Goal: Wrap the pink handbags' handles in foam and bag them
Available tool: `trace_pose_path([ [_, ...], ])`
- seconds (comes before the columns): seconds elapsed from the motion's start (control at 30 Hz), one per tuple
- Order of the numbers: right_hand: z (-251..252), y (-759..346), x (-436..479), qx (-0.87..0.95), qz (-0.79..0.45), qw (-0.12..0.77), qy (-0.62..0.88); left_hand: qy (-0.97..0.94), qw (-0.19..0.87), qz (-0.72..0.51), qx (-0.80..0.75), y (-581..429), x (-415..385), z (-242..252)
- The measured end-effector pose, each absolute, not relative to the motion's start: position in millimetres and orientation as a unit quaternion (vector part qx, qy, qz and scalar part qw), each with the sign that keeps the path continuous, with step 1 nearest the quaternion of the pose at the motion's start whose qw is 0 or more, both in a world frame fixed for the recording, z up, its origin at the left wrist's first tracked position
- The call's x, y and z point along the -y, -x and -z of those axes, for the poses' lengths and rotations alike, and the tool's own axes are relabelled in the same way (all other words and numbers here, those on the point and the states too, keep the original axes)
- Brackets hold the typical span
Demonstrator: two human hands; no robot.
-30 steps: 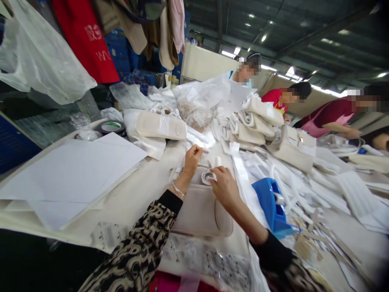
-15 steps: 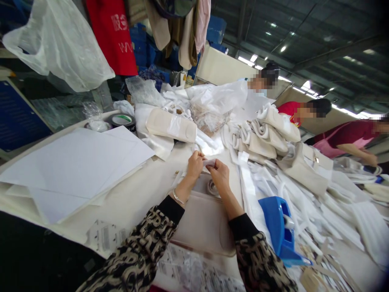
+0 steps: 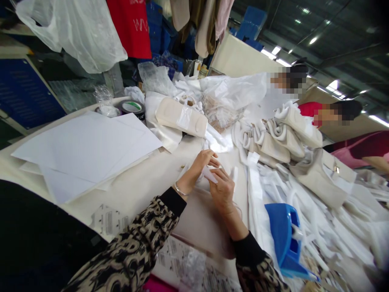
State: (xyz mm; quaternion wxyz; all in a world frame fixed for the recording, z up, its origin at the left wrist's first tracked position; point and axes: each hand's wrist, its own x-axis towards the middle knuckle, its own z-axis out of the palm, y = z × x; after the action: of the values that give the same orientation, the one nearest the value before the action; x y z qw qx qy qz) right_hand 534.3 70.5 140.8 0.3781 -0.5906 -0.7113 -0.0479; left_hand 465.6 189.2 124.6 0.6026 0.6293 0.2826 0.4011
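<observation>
My left hand and my right hand meet over a beige bag lying flat on the table. Both pinch a small white strip held between them, fingers curled round it. A silver bangle sits on my left wrist. Both sleeves are black with a tan pattern. The bag's far end is hidden under my hands.
A blue tape dispenser stands right of my right arm. White paper sheets lie at left, with a tape roll behind. Wrapped beige bags and white foam strips pile up ahead and right. Other people work at the far right.
My hands came together from apart, the right lifting off the coiled strip on the bag, and now both hold the white strip. The view has shifted left and down.
</observation>
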Motion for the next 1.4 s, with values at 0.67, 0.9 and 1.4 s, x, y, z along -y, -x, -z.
trace_pose_path([
  [0.67,-112.1,-506.7,42.4,0.819,-0.023,0.238,0.521,-0.728,0.507,-0.302,-0.349,-489.8,-181.3,-118.8],
  [0.9,-101.3,-502.7,51.3,0.798,-0.007,0.268,0.541,-0.816,0.415,-0.286,-0.282,-460.6,-177.1,-139.1],
  [1.4,-88.2,-505.7,56.4,0.795,0.008,0.261,0.548,-0.912,0.202,-0.140,-0.329,-462.6,-175.2,-117.8],
])
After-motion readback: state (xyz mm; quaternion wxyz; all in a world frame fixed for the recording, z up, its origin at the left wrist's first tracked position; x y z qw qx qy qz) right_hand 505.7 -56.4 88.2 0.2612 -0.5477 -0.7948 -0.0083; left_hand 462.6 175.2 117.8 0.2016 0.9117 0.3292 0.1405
